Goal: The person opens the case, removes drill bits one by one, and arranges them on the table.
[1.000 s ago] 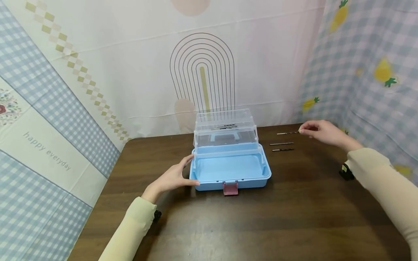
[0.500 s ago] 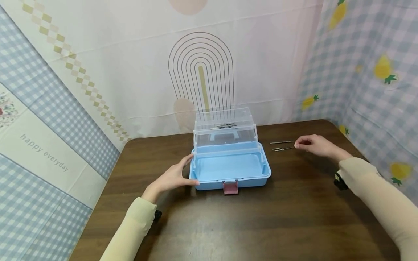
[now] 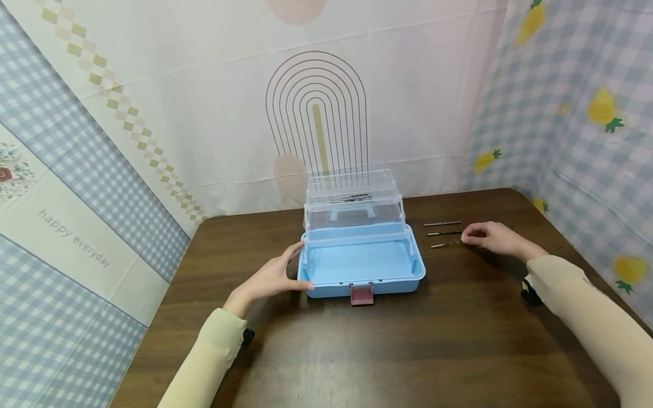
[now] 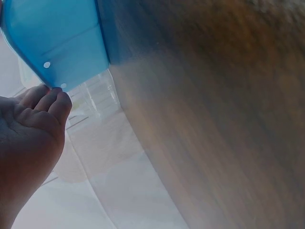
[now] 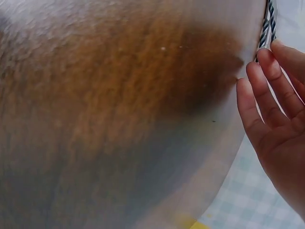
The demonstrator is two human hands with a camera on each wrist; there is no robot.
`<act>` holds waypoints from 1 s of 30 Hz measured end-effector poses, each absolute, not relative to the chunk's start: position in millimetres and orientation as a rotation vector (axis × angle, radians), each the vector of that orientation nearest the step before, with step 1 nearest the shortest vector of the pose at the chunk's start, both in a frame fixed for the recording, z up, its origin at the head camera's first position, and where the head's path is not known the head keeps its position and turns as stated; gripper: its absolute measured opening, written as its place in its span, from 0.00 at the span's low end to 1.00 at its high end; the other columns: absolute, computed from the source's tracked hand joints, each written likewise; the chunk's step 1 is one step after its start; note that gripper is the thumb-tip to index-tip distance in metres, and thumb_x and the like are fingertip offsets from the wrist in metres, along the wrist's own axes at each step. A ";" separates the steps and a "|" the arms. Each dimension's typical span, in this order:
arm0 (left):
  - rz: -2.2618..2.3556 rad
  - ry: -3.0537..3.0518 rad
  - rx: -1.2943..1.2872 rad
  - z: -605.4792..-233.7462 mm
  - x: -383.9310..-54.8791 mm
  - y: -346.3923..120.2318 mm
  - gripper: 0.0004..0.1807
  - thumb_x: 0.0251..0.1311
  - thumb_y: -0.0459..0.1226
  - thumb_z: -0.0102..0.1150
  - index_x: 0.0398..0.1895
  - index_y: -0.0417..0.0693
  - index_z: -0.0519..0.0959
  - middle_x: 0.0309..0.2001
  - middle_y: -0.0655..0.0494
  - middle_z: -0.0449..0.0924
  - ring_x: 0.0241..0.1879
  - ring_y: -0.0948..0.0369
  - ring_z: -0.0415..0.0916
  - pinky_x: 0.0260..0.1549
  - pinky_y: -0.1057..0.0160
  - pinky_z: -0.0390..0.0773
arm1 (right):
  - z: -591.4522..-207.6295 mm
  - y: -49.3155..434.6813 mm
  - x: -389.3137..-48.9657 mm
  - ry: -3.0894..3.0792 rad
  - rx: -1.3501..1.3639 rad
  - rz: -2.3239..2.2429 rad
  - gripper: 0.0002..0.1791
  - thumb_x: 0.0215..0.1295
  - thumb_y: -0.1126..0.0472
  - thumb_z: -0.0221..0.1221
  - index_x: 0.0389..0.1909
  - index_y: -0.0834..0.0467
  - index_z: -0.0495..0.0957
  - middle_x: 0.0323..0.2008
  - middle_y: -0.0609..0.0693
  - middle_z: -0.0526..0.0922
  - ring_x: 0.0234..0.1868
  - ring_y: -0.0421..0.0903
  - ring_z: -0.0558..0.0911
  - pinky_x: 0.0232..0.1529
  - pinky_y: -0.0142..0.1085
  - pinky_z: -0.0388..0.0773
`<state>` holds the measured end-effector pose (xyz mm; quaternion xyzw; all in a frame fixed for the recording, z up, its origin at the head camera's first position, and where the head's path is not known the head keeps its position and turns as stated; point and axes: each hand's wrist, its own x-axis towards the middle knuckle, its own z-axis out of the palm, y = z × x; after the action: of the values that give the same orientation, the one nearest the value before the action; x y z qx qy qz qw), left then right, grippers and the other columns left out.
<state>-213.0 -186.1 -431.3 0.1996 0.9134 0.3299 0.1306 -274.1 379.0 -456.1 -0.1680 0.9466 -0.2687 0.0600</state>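
A light blue storage box with a clear tiered lid raised stands on the table, its pink latch hanging down in front. My left hand rests against the box's left end, thumb at the front corner and fingers along the side; the left wrist view shows the fingertips touching the blue wall. To the right of the box, my right hand pinches the right end of a twist drill bit low over the tabletop. Two other drill bits lie behind it, roughly parallel.
Several dark drill bits sit in an upper tray of the clear lid. The brown wooden table reaches back to a patterned cloth hanging behind, with a checked cloth on the right.
My right hand has brought the pinched drill bit from behind the other two to the near side of them, toward me. My left hand and the box have stayed in place.
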 end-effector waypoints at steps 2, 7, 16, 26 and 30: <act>0.960 2.653 0.581 -431.9 -212.7 -186.1 0.62 0.47 0.64 0.74 0.81 0.66 0.47 0.78 0.53 0.54 0.74 0.54 0.57 0.67 0.45 0.64 | -456.8 379.8 -273.3 2.858 -0.502 -0.816 0.11 0.75 0.51 0.58 0.43 0.53 0.84 0.44 0.50 0.85 0.46 0.50 0.80 0.49 0.50 0.73; 0.961 2.658 0.575 -432.5 -212.9 -185.9 0.62 0.46 0.65 0.74 0.81 0.66 0.47 0.78 0.53 0.54 0.74 0.54 0.57 0.67 0.45 0.63 | -456.5 379.9 -272.9 2.860 -0.483 -0.819 0.12 0.75 0.51 0.59 0.44 0.54 0.84 0.45 0.52 0.85 0.46 0.51 0.80 0.49 0.51 0.73; 0.954 2.660 0.576 -432.4 -214.6 -185.7 0.62 0.46 0.65 0.73 0.81 0.66 0.47 0.78 0.53 0.55 0.74 0.54 0.57 0.67 0.44 0.64 | -456.9 376.5 -273.9 2.777 -0.446 -0.883 0.14 0.74 0.52 0.59 0.46 0.59 0.84 0.44 0.53 0.84 0.36 0.45 0.79 0.37 0.41 0.77; 0.948 2.659 0.570 -428.9 -212.3 -184.4 0.62 0.47 0.64 0.73 0.81 0.65 0.47 0.78 0.53 0.54 0.74 0.53 0.58 0.67 0.45 0.64 | -457.6 376.9 -277.3 2.750 -0.440 -0.870 0.15 0.75 0.53 0.58 0.46 0.61 0.83 0.40 0.51 0.84 0.35 0.45 0.79 0.36 0.41 0.77; 0.947 2.659 0.572 -429.6 -212.9 -184.7 0.63 0.46 0.65 0.73 0.81 0.64 0.47 0.78 0.54 0.54 0.74 0.54 0.58 0.67 0.45 0.64 | -457.8 376.2 -278.1 2.745 -0.442 -0.868 0.14 0.75 0.54 0.58 0.46 0.61 0.83 0.37 0.50 0.83 0.35 0.45 0.79 0.37 0.41 0.78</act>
<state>-212.9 -184.7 -429.6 0.1970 0.9153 0.3260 0.1306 -278.1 376.2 -457.8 -0.1507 0.9362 -0.2960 0.1145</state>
